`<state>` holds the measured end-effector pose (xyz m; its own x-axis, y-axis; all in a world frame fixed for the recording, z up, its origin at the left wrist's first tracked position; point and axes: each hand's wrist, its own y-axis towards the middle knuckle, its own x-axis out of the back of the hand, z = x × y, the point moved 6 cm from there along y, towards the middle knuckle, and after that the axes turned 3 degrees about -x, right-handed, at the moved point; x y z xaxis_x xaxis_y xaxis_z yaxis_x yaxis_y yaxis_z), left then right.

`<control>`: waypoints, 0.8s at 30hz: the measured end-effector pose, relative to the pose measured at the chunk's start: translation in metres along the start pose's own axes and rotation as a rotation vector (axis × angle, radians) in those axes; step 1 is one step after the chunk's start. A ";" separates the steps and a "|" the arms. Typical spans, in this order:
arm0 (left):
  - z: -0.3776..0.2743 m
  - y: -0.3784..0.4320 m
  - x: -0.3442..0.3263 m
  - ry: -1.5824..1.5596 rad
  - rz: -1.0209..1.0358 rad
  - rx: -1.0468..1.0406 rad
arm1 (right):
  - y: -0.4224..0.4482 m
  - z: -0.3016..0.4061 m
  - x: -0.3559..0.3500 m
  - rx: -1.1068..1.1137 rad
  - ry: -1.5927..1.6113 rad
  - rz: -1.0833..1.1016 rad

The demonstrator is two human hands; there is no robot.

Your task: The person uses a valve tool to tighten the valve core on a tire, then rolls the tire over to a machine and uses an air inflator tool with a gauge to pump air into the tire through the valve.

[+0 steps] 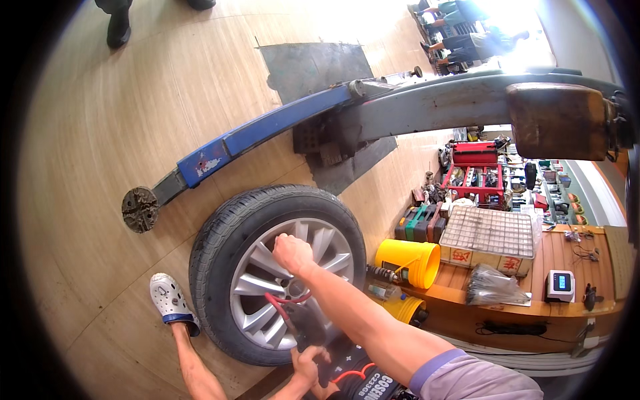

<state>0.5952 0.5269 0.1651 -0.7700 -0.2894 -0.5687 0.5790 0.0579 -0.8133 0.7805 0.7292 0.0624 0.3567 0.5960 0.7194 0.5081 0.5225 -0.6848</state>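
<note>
A car wheel with a black tyre (215,260) and a silver alloy rim (260,285) is before me on the tiled floor. Over its upper spokes is my right hand (294,254), its fingers curled; whether they grip a spoke or something small is hidden. Low in the view, my left hand (307,365) is closed around a dark, blurred object (306,322) with a red cable-like part (280,302), overlapping the rim's lower edge. Beside that hand lies a black item with white lettering (372,382) and an orange-red loop.
A blue and grey lift arm (285,117) with a round pad (140,210) crosses above the wheel. Yellow buckets (427,265), a wire-topped crate (487,235) and a wooden counter (565,260) stand right. A clog-clad foot (170,300) is left. Other people stand in the background.
</note>
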 end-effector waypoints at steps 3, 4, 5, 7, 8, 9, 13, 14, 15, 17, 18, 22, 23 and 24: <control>-0.005 -0.001 -0.003 -0.032 0.013 -0.063 | 0.000 0.000 0.000 0.007 0.011 0.018; -0.006 -0.001 -0.004 -0.033 0.016 -0.065 | -0.001 0.002 0.002 0.037 0.013 -0.013; -0.006 -0.001 -0.005 -0.048 0.014 -0.071 | -0.001 0.002 0.003 0.037 0.023 -0.031; -0.007 -0.001 -0.006 -0.062 0.019 -0.080 | -0.002 0.002 0.005 0.036 0.029 -0.056; -0.007 -0.001 -0.005 -0.054 0.016 -0.074 | -0.002 0.003 0.005 0.042 0.016 -0.045; -0.006 0.000 -0.004 -0.046 0.012 -0.068 | -0.002 0.002 0.003 0.021 -0.004 -0.007; -0.006 0.000 -0.001 -0.003 0.035 -0.094 | -0.003 0.003 0.004 -0.002 0.002 -0.009; -0.004 0.000 0.000 -0.013 0.031 -0.080 | -0.003 0.004 0.006 0.024 0.009 -0.038; -0.001 0.000 0.002 -0.019 0.014 -0.040 | -0.003 0.004 0.006 0.020 0.017 -0.040; -0.003 0.000 0.002 -0.023 0.032 -0.076 | -0.003 0.004 0.006 0.019 0.025 -0.040; -0.002 0.000 0.003 -0.017 0.022 -0.059 | -0.002 0.003 0.005 0.019 0.022 -0.037; -0.006 -0.002 0.000 -0.019 0.035 -0.086 | -0.002 0.003 0.003 -0.002 -0.036 -0.016; -0.008 -0.002 -0.001 -0.015 0.032 -0.097 | -0.002 0.005 0.005 0.026 -0.022 -0.048; -0.009 -0.003 -0.001 0.001 0.018 -0.083 | -0.002 0.005 0.005 0.008 -0.021 -0.046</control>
<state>0.5924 0.5356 0.1671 -0.7602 -0.2866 -0.5831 0.5683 0.1418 -0.8105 0.7775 0.7345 0.0669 0.3166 0.5840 0.7475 0.5172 0.5543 -0.6521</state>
